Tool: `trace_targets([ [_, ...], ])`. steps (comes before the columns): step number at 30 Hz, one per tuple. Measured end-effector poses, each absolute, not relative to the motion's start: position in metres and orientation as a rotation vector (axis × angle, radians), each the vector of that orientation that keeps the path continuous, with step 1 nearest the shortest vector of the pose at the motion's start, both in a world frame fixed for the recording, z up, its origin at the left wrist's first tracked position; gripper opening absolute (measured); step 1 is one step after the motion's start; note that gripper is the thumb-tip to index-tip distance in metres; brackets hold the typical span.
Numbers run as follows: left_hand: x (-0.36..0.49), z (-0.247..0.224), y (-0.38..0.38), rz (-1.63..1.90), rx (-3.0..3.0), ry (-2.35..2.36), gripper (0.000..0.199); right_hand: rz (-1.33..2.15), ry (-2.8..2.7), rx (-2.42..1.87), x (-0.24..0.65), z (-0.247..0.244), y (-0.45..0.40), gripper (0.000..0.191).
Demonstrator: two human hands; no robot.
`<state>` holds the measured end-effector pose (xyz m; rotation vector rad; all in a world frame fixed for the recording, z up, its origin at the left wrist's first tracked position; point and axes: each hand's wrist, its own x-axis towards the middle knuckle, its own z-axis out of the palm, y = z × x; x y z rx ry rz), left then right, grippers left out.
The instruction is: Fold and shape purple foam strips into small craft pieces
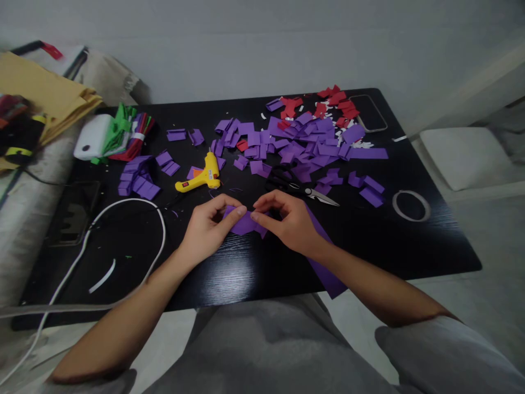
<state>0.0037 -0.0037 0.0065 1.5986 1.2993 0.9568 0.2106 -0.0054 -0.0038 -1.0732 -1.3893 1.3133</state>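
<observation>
A folded piece of purple paper [243,225] is pinched between my two hands, just above the black table. My left hand [213,221] grips its left part between thumb and fingers. On the right side, my right hand [287,221] has thumb and fingertips closed on the same piece. Beyond my hands lie a yellow glue gun [200,178] and black-handled scissors [303,189]. A long purple strip [328,273] passes beneath my right forearm. Whether the pinched piece is foam or paper is hard to tell.
Purple cut pieces [303,142] are heaped at the back, with red scraps [338,101] behind. A white cable [162,219] loops across the left of the black table [410,246]. A tape ring [411,206] lies on the right. Bundled coloured strips [127,137] lean by a white box [92,137].
</observation>
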Motion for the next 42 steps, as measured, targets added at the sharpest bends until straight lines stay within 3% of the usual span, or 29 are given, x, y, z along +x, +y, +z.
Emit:
trace_targets([
  [11, 0.001, 0.008, 0.002, 0.970, 1.521, 1.288, 0.023, 1.508, -1.460, -1.077, 0.214, -0.004, -0.001, 0.022],
  [16, 0.000, 0.005, 0.001, 1.040, 1.473, 1.229, 0.035, 1.704, -1.405, -1.035, 0.212, -0.007, 0.000, 0.020],
  [22, 0.002, 0.000, -0.001, 1.072, 1.320, 1.089, 0.042, 1.588, -1.123, -1.061, 0.209, -0.014, 0.002, 0.027],
  [26, 0.008, -0.002, -0.006, 1.032, 1.413, 1.156, 0.032, 1.539, -1.092, -1.054, 0.207, -0.014, 0.001, 0.033],
  [35, 0.011, -0.007, -0.008, 1.025, 1.607, 1.206, 0.029, 1.589, -1.159, -1.093, 0.207, -0.013, -0.003, 0.027],
  [42, 0.008, -0.007, -0.007, 0.947, 1.556, 1.148, 0.039, 1.625, -1.167, -1.099, 0.208, -0.011, -0.003, 0.026],
])
